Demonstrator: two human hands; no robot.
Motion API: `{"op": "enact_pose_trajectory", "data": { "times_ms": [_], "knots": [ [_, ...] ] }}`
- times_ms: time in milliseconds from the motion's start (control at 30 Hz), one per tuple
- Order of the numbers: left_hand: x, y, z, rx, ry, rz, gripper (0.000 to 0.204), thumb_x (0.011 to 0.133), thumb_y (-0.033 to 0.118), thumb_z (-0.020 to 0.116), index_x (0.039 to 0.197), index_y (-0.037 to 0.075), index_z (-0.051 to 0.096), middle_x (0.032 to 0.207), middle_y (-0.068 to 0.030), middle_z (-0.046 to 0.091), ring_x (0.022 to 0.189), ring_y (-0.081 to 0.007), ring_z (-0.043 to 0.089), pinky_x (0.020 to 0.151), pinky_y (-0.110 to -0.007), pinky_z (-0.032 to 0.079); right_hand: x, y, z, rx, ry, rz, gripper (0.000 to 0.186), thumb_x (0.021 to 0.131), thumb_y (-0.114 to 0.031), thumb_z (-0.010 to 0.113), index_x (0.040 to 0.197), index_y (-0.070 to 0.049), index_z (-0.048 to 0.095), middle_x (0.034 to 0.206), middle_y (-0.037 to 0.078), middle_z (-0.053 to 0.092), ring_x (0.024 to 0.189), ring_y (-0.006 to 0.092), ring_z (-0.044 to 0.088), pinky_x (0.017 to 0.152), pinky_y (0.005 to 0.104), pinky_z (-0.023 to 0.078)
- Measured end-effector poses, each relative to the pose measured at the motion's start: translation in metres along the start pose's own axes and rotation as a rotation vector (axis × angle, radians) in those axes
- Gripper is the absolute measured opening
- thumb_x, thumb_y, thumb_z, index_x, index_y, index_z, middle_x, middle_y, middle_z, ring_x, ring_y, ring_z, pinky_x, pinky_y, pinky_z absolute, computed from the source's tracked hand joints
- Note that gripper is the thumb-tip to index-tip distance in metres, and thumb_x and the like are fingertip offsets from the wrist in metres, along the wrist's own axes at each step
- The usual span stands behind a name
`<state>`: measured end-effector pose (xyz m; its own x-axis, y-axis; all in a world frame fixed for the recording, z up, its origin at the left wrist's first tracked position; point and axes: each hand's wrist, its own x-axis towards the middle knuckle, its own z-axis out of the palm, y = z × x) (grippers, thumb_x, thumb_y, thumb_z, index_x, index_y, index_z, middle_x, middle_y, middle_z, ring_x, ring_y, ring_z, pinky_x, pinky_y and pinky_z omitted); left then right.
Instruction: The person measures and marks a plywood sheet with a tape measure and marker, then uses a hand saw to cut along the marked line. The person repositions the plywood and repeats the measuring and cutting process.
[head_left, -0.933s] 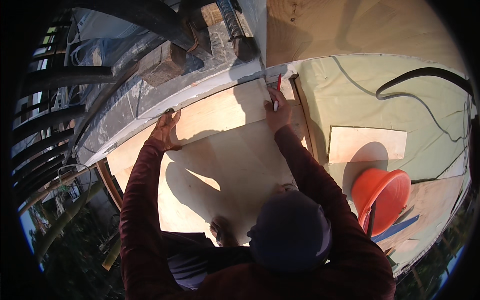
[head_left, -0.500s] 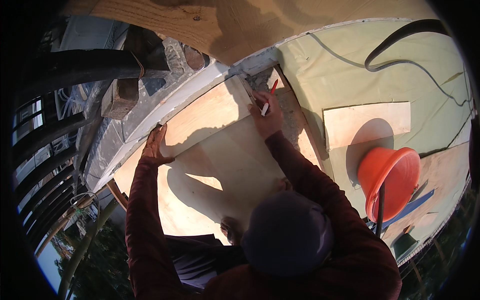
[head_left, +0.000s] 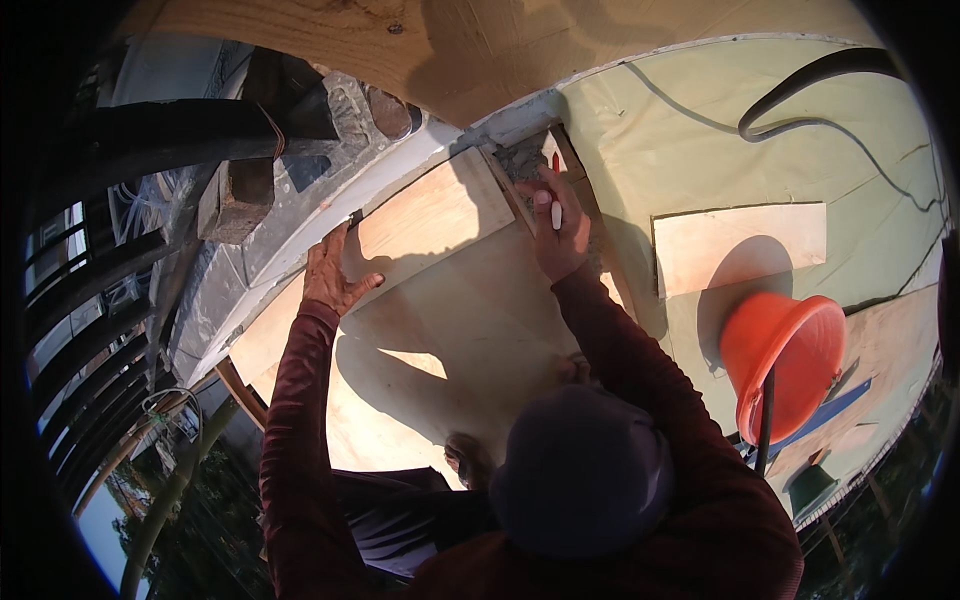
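Note:
My left hand [head_left: 335,276] rests with spread fingers on a narrow plywood board [head_left: 430,205], its fingertips at the far edge beside the pale concrete edge. The board lies over a larger plywood sheet [head_left: 465,310], partly in shadow. My right hand [head_left: 563,240] is closed around a red and white pen-like marker [head_left: 557,212] at the board's right end, next to a strip of rough debris [head_left: 520,160]. Part of the marker is hidden by the fingers.
An orange bucket [head_left: 765,350] and a loose plywood offcut [head_left: 740,240] lie right on pale green sheeting, below a dark hose [head_left: 790,85]. Dark bars [head_left: 110,270] and a timber block [head_left: 235,200] stand left. A dark cap [head_left: 580,470] is between my arms.
The view has shifted, showing more of the upper wooden panel. Since half a second ago my left hand has moved up and rightward along the board, and my right hand slightly rightward with the marker.

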<state>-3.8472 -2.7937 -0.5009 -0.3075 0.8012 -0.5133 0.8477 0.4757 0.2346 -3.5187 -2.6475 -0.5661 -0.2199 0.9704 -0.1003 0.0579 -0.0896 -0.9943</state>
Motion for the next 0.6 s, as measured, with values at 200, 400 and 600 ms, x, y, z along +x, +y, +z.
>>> {"op": "enact_pose_trajectory", "data": {
  "times_ms": [200, 400, 600],
  "knots": [
    [0.027, 0.055, 0.018, 0.099, -0.036, 0.125, 0.119, 0.062, 0.036, 0.092, 0.157, 0.012, 0.026, 0.155, -0.0161, 0.036, 0.141, -0.0373, 0.035, 0.12, -0.043, 0.031, 0.017, -0.035, -0.039, 0.053, 0.045, 0.012, 0.049, 0.104, -0.037, 0.056, 0.127, 0.006, 0.06, 0.091, 0.011, 0.074, 0.086, 0.0152, 0.068, 0.081, 0.0281, 0.053],
    [0.028, 0.065, 0.011, 0.157, -0.087, 0.066, 0.119, 0.064, 0.037, 0.09, 0.159, 0.013, 0.022, 0.159, -0.0149, 0.031, 0.147, -0.0377, 0.026, 0.122, -0.043, 0.027, 0.029, -0.038, -0.036, 0.191, 0.016, 0.163, 0.027, 0.098, -0.018, 0.066, 0.111, 0.006, 0.064, 0.087, 0.009, 0.072, 0.079, 0.0141, 0.068, 0.074, 0.0273, 0.056],
    [0.031, 0.064, 0.018, 0.194, -0.106, 0.043, 0.12, 0.065, 0.039, 0.089, 0.159, 0.014, 0.02, 0.159, -0.0153, 0.031, 0.147, -0.0366, 0.026, 0.123, -0.045, 0.024, 0.044, -0.033, -0.024, 0.114, -0.127, 0.136, 0.021, 0.089, -0.009, 0.068, 0.108, 0.0, 0.068, 0.083, 0.006, 0.07, 0.077, 0.0117, 0.066, 0.068, 0.0265, 0.051]
  ]
}}
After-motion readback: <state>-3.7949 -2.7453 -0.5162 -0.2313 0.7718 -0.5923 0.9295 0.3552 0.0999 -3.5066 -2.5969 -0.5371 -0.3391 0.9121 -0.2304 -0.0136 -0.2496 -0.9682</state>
